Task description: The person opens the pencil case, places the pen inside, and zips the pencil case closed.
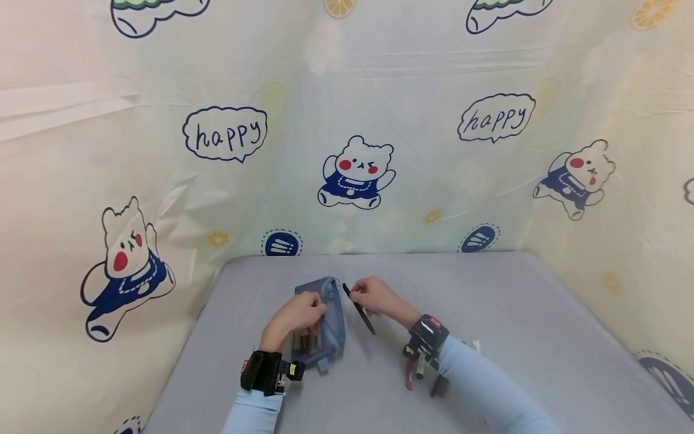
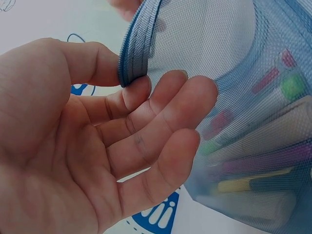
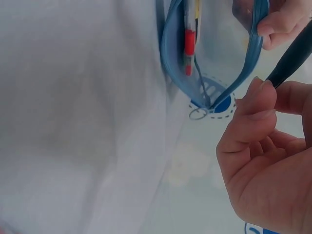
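A blue mesh pencil case [image 1: 335, 319] with a zipper lies on the table, its mouth spread apart. My left hand [image 1: 297, 311] pinches the zipper edge [image 2: 139, 44] between thumb and index finger; the other fingers rest loosely against the mesh. Through the mesh several pens and markers [image 2: 253, 131] show inside, and a red-banded pen [image 3: 189, 44] is visible through the mouth in the right wrist view. Just right of the case, my right hand [image 1: 376, 296] pinches a black pen [image 1: 364, 317], held at a slant.
On the grey table [image 1: 244, 301], near my right forearm, lie a red pen [image 1: 409, 375], a white-and-dark pen [image 1: 420, 366] and a dark item [image 1: 440, 386], partly hidden by the wrist camera. A patterned curtain [image 1: 423, 78] hangs behind the table.
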Action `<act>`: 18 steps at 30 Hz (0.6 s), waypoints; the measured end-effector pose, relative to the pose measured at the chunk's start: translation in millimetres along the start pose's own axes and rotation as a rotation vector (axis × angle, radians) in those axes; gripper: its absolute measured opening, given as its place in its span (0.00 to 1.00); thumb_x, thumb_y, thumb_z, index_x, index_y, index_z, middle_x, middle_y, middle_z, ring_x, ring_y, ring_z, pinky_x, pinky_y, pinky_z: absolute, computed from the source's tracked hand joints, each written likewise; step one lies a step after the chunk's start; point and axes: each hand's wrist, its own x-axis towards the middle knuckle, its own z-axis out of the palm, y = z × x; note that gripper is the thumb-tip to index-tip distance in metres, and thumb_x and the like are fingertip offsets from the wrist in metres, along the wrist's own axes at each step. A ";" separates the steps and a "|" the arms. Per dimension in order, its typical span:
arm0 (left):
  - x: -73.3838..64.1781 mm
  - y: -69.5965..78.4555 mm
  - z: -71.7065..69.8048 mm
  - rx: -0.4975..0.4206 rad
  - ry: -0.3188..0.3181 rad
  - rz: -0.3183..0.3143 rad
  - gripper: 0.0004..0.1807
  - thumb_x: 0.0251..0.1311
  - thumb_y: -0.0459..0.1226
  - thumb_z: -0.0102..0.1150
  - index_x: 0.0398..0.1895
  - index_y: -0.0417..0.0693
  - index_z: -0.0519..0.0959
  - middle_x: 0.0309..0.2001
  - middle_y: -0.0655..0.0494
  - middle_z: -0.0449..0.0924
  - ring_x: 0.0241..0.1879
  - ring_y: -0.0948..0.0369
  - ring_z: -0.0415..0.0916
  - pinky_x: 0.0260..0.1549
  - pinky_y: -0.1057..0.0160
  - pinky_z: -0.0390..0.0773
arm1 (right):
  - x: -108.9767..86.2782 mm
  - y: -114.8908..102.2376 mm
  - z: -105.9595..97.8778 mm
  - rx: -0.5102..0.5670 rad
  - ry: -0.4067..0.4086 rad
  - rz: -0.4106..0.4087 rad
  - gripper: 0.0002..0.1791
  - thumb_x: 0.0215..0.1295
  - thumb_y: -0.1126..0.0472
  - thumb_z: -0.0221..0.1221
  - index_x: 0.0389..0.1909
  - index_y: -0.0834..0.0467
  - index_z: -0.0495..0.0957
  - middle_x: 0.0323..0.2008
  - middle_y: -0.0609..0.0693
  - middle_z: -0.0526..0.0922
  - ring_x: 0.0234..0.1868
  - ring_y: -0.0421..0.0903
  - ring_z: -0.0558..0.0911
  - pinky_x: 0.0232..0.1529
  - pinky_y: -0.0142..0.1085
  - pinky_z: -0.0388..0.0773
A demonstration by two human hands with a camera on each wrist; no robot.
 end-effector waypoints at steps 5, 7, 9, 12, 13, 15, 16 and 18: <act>-0.4 -1.7 -1.2 -0.013 -0.014 -0.001 0.11 0.69 0.38 0.47 0.27 0.45 0.71 0.26 0.50 0.79 0.22 0.54 0.81 0.26 0.52 0.81 | 5.3 -1.3 6.4 0.026 -0.019 0.002 0.12 0.66 0.56 0.54 0.42 0.58 0.82 0.20 0.45 0.77 0.13 0.40 0.72 0.14 0.30 0.67; -0.6 -2.6 -1.0 -0.011 -0.017 0.001 0.12 0.69 0.38 0.47 0.27 0.45 0.71 0.26 0.50 0.79 0.22 0.54 0.81 0.26 0.53 0.81 | 6.7 -1.0 8.4 0.032 -0.031 0.005 0.13 0.67 0.56 0.54 0.43 0.59 0.82 0.19 0.45 0.76 0.13 0.40 0.71 0.14 0.30 0.66; -0.4 -2.8 -1.6 -0.007 -0.021 0.001 0.12 0.69 0.38 0.47 0.27 0.45 0.71 0.26 0.50 0.79 0.22 0.54 0.81 0.26 0.53 0.81 | 8.5 -0.9 10.0 0.043 -0.039 0.006 0.14 0.67 0.56 0.54 0.43 0.60 0.82 0.18 0.45 0.75 0.12 0.40 0.71 0.13 0.30 0.66; -0.2 -1.8 -2.7 -0.005 -0.020 0.005 0.12 0.69 0.38 0.47 0.27 0.45 0.71 0.27 0.48 0.80 0.22 0.54 0.81 0.26 0.52 0.81 | 12.1 -0.3 12.1 0.065 -0.049 0.009 0.15 0.67 0.57 0.55 0.44 0.63 0.82 0.17 0.45 0.74 0.12 0.40 0.70 0.13 0.30 0.65; -0.4 -1.4 -2.9 -0.005 -0.020 0.004 0.12 0.69 0.38 0.46 0.27 0.45 0.71 0.27 0.47 0.80 0.22 0.54 0.81 0.26 0.52 0.81 | 13.4 0.1 13.1 0.069 -0.050 0.010 0.15 0.67 0.57 0.55 0.44 0.63 0.82 0.17 0.45 0.74 0.12 0.40 0.70 0.13 0.30 0.65; -0.4 -1.3 -2.6 -0.007 -0.020 0.000 0.12 0.70 0.38 0.46 0.27 0.45 0.71 0.27 0.48 0.80 0.22 0.55 0.80 0.27 0.52 0.81 | 15.8 0.9 15.5 0.069 -0.053 0.010 0.15 0.67 0.57 0.55 0.44 0.63 0.83 0.17 0.45 0.74 0.12 0.39 0.70 0.13 0.30 0.66; -0.4 -1.1 -2.9 -0.009 -0.017 0.000 0.11 0.69 0.38 0.47 0.27 0.45 0.71 0.27 0.48 0.80 0.22 0.55 0.80 0.27 0.52 0.81 | 17.5 1.0 16.6 0.072 -0.052 0.005 0.14 0.67 0.57 0.55 0.43 0.63 0.83 0.17 0.45 0.74 0.12 0.39 0.70 0.13 0.31 0.66; 0.3 -1.8 -2.7 -0.006 -0.015 0.001 0.11 0.69 0.38 0.47 0.28 0.45 0.71 0.26 0.50 0.79 0.22 0.55 0.80 0.27 0.52 0.81 | 20.7 0.4 18.8 0.069 -0.053 -0.003 0.14 0.67 0.57 0.56 0.43 0.63 0.83 0.17 0.45 0.74 0.12 0.39 0.70 0.14 0.32 0.67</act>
